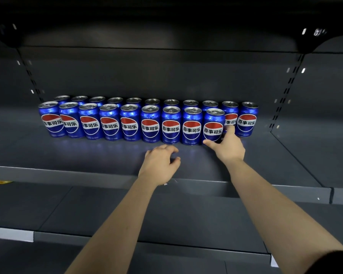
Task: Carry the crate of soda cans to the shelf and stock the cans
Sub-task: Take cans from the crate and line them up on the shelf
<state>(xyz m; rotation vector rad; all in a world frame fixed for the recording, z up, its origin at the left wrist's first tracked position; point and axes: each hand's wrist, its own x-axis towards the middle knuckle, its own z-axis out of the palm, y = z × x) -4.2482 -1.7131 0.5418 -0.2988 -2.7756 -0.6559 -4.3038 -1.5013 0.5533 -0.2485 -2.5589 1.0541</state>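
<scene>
Blue aluminium soda cans with red, white and blue round labels stand upright in two rows on the dark grey metal shelf, labels facing out, sides touching or nearly so. The front row stops short of the back row's right end, where two back cans have nothing before them. The right hand grasps the rightmost front-row can low down — thumb at its foot on the left, fingers reaching round its right side. The left hand hovers over bare shelf just before the row, fingers loosely curled, holding nothing. The crate is not in view. Full cans are likely weighty for their size, stiff-walled yet dentable, and smooth — best taken round the middle of the body and set down flat, so neighbours are not tipped.
</scene>
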